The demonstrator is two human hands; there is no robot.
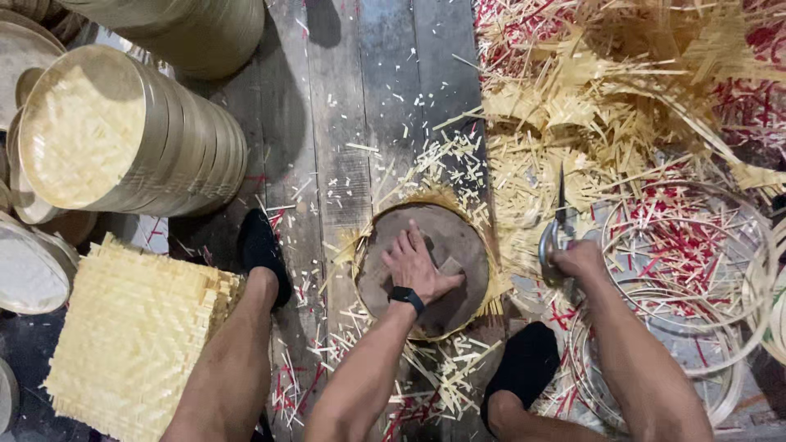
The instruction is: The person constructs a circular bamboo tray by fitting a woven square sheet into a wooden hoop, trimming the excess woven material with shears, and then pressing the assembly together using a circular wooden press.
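Note:
My left hand (416, 266) presses flat on a round brown mould (458, 245) that sits on a woven bamboo mat, whose frayed edge (491, 290) sticks out around the disc. A dark watch band is on that wrist. My right hand (577, 260) grips a pair of metal scissors (555, 233), blades pointing up and away, just right of the mould. Both of my feet in black socks (264, 252) rest on the wooden plank floor (360, 98) either side of the mould.
A stack of square woven bamboo mats (135, 344) lies at lower left. Stacks of round bamboo trays (131, 135) lie at upper left. Bamboo rings (696, 245) and a heap of cut bamboo and red strips (622, 90) fill the right side.

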